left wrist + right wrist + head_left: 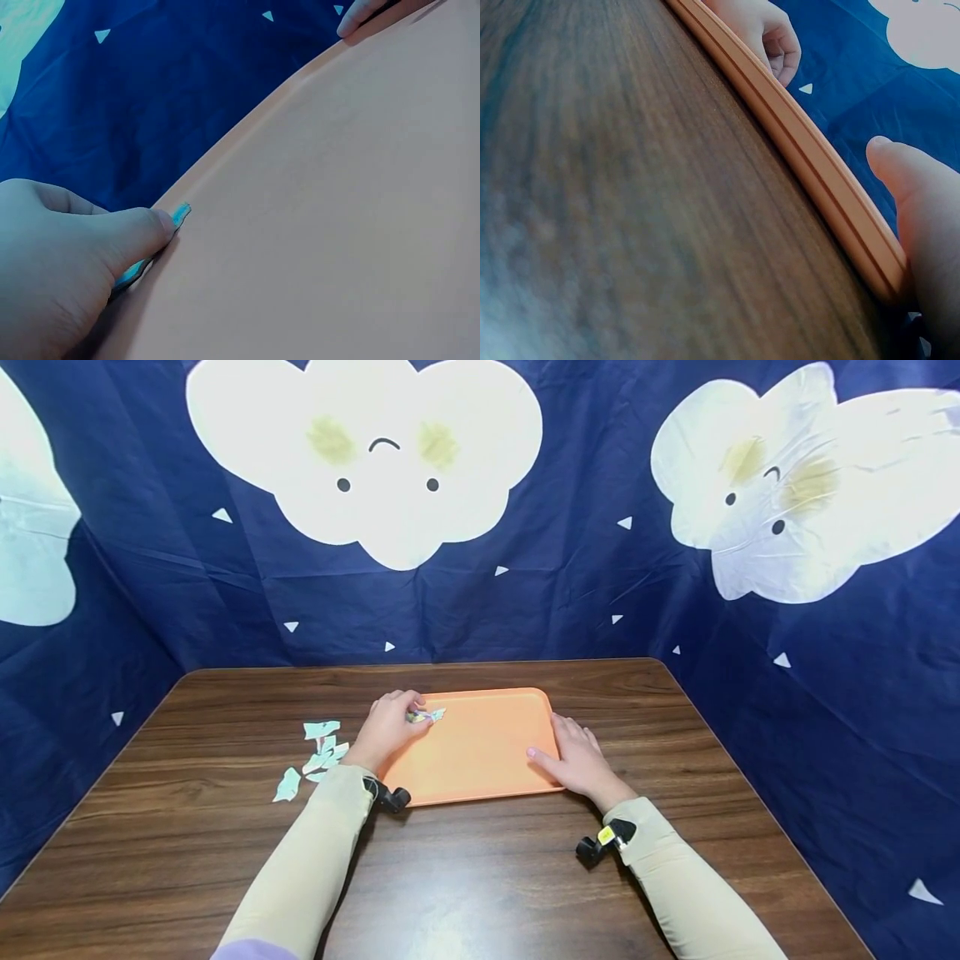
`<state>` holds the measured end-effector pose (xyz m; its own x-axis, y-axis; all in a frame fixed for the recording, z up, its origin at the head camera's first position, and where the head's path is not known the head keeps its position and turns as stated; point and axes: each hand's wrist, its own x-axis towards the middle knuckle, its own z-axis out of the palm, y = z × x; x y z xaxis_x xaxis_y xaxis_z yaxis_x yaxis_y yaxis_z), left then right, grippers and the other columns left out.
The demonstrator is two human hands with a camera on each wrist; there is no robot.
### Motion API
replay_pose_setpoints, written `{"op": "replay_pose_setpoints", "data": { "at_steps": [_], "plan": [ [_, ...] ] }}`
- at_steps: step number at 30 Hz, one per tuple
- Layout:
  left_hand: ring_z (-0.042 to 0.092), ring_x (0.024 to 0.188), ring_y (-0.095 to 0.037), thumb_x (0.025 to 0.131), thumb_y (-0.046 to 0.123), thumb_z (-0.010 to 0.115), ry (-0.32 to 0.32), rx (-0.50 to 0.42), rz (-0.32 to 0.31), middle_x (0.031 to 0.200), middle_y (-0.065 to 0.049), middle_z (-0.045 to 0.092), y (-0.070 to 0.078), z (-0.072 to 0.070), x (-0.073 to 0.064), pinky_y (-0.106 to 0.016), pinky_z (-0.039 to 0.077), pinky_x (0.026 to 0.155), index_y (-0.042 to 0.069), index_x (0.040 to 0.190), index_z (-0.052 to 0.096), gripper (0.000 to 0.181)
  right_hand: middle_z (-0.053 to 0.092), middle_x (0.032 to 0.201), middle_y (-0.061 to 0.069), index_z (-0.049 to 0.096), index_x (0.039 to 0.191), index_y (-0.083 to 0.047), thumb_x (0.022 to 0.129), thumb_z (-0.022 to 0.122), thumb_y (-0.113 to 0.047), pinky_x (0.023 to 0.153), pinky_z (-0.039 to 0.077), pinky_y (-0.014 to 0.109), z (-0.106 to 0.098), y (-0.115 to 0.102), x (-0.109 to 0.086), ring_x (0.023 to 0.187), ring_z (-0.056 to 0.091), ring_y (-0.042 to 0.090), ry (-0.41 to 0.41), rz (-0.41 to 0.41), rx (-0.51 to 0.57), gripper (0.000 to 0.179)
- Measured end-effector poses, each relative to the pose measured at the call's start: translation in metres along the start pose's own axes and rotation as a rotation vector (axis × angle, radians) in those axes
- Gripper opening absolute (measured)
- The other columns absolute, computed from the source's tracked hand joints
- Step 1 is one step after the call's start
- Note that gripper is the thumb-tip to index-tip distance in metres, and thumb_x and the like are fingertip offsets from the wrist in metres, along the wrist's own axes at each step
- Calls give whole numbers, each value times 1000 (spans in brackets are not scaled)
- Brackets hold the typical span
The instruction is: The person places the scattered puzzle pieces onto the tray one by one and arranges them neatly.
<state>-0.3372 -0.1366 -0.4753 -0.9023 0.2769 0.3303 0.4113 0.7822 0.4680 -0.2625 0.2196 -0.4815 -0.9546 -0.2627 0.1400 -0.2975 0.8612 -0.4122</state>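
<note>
My left hand point(387, 724) pinches a flat, jagged pale-green piece point(438, 714) between thumb and fingers. It holds the piece over the left part of an orange tray point(480, 743). In the left wrist view the piece point(181, 214) shows as a thin strip with a dark edge, partly hidden by the thumb. My right hand point(577, 757) rests at the tray's right edge, its thumb reaching over the rim and its fingers extended along the outside. Seen from the right wrist, that thumb point(915, 180) stands above the tray's side wall point(810, 161).
Several similar jagged pale-green pieces point(324, 757) lie in a loose cluster on the wooden table point(480, 877), left of the tray. One piece point(287, 785) sits apart, nearer the front. A dark blue curtain point(450, 610) with white clouds hangs behind the table.
</note>
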Motion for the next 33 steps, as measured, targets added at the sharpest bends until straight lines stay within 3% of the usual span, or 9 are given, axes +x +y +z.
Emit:
{"op": "replay_pose_setpoints", "data": {
  "at_steps": [12, 33],
  "plan": [
    [59, 101, -33, 84, 27, 79, 13, 20, 1, 102, -7, 68, 0, 1, 0, -50, 40, 96, 10, 103, 67, 28, 31, 161, 22, 25, 157, 3, 97, 52, -60, 119, 15, 60, -2, 0, -1, 149, 24, 42, -3, 1, 18, 92],
    [58, 101, -30, 86, 31, 78, -10, 39, -6, 105, -4, 67, 1, 1, 0, -49, 40, 96, 11, 106, 68, 30, 32, 160, 23, 26, 157, 4, 96, 54, -59, 119, 16, 60, -4, -2, -1, 149, 25, 43, 2, -5, 13, 92]
  ]
}}
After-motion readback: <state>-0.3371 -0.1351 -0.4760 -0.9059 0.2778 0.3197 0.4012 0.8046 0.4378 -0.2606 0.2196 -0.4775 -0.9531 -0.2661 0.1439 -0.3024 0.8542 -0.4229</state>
